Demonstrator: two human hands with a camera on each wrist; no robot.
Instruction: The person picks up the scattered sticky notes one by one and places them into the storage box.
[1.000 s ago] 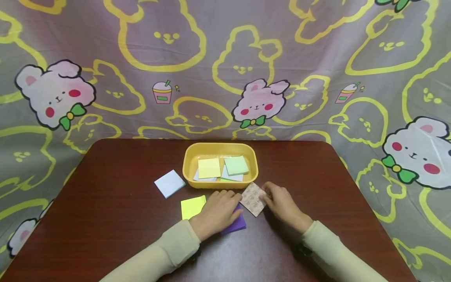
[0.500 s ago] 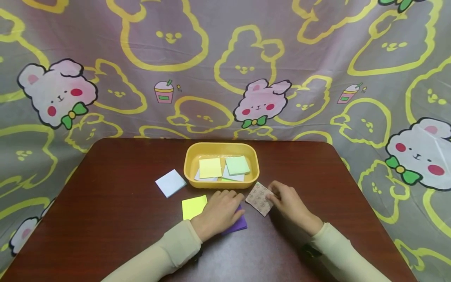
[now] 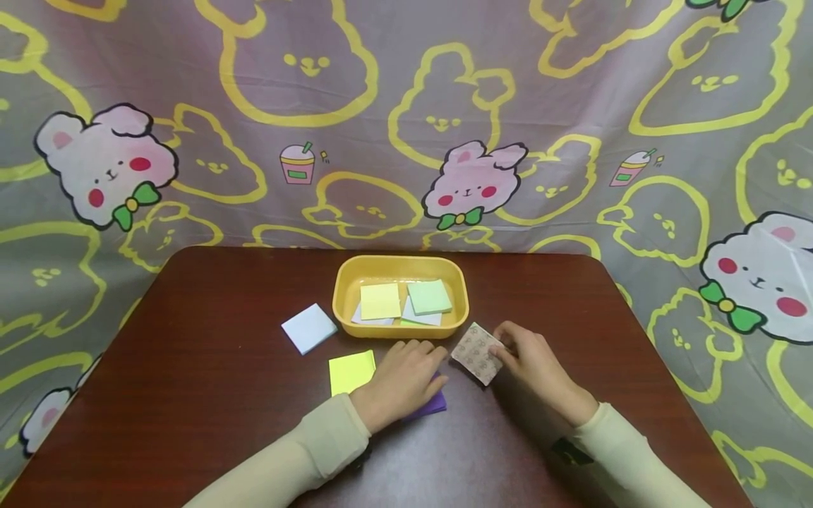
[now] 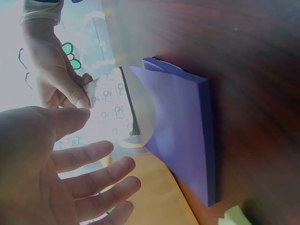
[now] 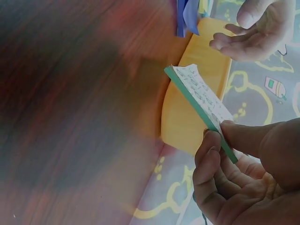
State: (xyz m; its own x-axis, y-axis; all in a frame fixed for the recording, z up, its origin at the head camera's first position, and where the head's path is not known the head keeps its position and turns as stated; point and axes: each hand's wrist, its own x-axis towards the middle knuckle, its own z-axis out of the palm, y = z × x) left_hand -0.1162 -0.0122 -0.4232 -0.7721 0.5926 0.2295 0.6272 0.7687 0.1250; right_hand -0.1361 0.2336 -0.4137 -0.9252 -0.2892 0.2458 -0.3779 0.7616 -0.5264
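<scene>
Dark-brown worktop (image 3: 209,395) fills the head view; near its far edge stands one yellow bin (image 3: 387,331), holding one pale-yellow pad (image 3: 380,302) and one green pad (image 3: 429,297) above whitish pads (image 3: 428,319). Three pads lie outside: one pale-blue pad (image 3: 308,329), one bright-yellow pad (image 3: 351,372), one purple pad (image 3: 435,404) partly covered by the left hand (image 3: 403,381). The right hand (image 3: 543,367), well in from the right edge, pinches one patterned pad (image 3: 476,353) off the bin's near right corner.

Left wrist view: the left fingers are spread, holding nothing.

Right wrist view: thumb and fingers grip one end of the tilted, green-sided patterned pad.
</scene>
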